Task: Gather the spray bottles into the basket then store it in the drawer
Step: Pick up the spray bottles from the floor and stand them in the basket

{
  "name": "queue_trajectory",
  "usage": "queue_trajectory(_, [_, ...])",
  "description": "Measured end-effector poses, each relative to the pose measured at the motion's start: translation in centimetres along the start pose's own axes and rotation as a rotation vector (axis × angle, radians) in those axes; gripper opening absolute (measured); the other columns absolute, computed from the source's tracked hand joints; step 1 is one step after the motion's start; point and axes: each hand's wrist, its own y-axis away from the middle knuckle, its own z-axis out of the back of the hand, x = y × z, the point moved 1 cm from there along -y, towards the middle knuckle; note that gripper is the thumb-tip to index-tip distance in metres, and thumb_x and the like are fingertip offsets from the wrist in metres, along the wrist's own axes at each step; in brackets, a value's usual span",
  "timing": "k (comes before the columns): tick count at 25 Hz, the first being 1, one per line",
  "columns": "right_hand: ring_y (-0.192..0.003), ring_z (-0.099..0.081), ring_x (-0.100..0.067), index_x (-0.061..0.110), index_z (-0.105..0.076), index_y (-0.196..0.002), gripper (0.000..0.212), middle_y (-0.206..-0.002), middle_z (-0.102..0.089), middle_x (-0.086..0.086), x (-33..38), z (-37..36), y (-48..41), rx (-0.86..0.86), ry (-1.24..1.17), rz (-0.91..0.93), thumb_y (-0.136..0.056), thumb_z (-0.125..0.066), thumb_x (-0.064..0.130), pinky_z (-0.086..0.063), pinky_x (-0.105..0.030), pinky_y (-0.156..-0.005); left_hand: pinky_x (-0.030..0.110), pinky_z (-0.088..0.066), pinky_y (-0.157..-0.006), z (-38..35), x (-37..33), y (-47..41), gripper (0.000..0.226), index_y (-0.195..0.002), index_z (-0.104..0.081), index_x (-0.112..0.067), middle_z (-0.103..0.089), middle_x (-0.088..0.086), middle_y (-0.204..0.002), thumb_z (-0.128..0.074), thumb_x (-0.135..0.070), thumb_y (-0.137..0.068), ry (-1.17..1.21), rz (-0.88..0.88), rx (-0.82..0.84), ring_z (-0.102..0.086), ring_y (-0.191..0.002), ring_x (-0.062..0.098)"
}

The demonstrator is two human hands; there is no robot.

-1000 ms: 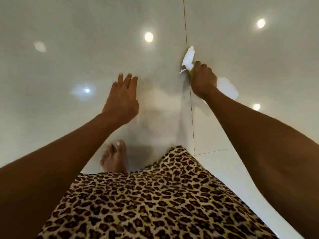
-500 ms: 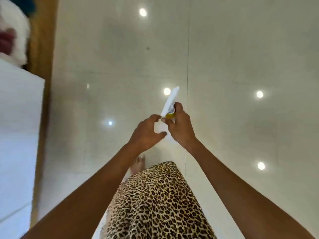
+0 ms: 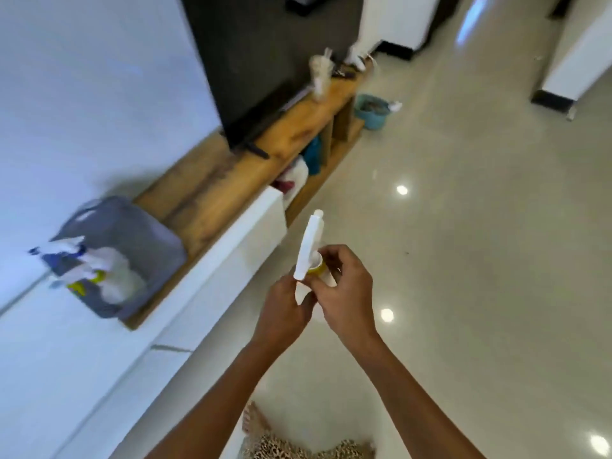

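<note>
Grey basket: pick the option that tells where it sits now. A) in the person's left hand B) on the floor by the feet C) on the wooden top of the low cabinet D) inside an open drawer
C: the grey basket rests on the wooden top, spray bottles inside.

Both forearms reach up from six o'clock and meet mid-frame, bare to the elbow. The left hand (image 3: 284, 313) is curled, fingers pinching at the lower part of a white spray bottle (image 3: 308, 248). The right hand (image 3: 347, 293) wraps in from three o'clock, thumb and forefinger closed around the bottle's neck. Knuckles nearly touch.
</note>
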Motion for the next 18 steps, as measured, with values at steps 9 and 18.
queue_trajectory(9, [-0.090,-0.059,-0.010,0.017,-0.063,-0.107,0.039,-0.105,-0.069,0.000,13.0,-20.3,2.4,0.261,0.238,0.337,-0.072,-0.079,0.021,-0.051,-0.021,-0.079,0.013,-0.044,-0.063,22.1,7.1,2.0,0.027,-0.099,-0.059,-0.026,-0.063,-0.013,-0.084,-0.071,-0.023,-0.076,0.080,0.179,-0.395,-0.059,-0.073,0.003])
queue_trajectory(18, [-0.067,-0.057,-0.012,0.015,-0.061,-0.099,0.037,-0.081,-0.052,0.012,18.9,-33.6,0.1,0.582,0.350,0.517,-0.071,-0.077,0.033,-0.038,-0.001,-0.043,0.025,-0.045,-0.062,33.9,12.8,1.0,0.025,-0.099,-0.067,-0.027,-0.074,0.001,-0.086,-0.070,-0.026,-0.075,-0.078,0.384,-0.677,-0.066,-0.077,0.020])
